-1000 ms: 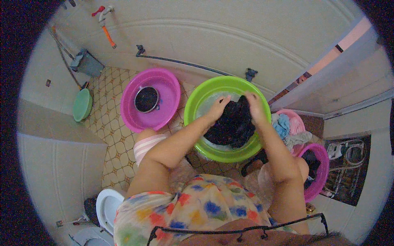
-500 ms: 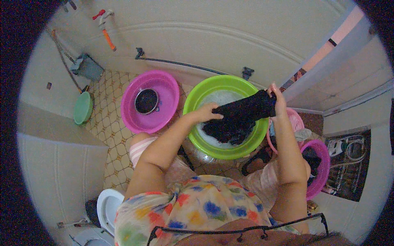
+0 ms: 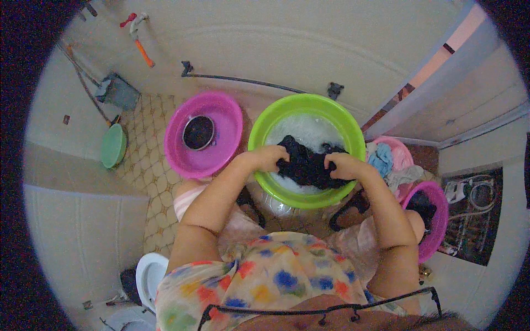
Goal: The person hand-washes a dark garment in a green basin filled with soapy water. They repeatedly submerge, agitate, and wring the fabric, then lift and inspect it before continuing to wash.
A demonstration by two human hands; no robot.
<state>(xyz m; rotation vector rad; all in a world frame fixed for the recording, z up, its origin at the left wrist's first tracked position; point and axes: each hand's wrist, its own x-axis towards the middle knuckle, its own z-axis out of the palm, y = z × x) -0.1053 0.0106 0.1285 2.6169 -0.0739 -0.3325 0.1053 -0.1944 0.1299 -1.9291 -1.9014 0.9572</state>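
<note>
Lowered since half a second ago, the black cloth (image 3: 306, 168) is no longer stretched up past the right rim of the green tub (image 3: 309, 103). It is now bunched within the green tub, in the half nearer the lower edge of view, and the right hand (image 3: 342, 165) has been brought back in over the green tub's right side. At the green tub's left side, the cloth's left end is gripped by the left hand (image 3: 270, 158), with the fingers curled in. Its right end is gripped by the right hand, the fingers likewise bent; how tightly either is closed cannot be told. Suds (image 3: 302, 124) are spread across the green tub's far half.

To the left of the green tub, well apart from the hands, a large magenta tub (image 3: 223, 116) is set, with a dark bowl (image 3: 198, 132) in it. Just to the right of the green tub, blue cloth (image 3: 381, 159) is piled in a pink tub (image 3: 404, 149); lower on that same side, dark clothes (image 3: 421, 207) are held in a small magenta tub (image 3: 440, 215).
</note>
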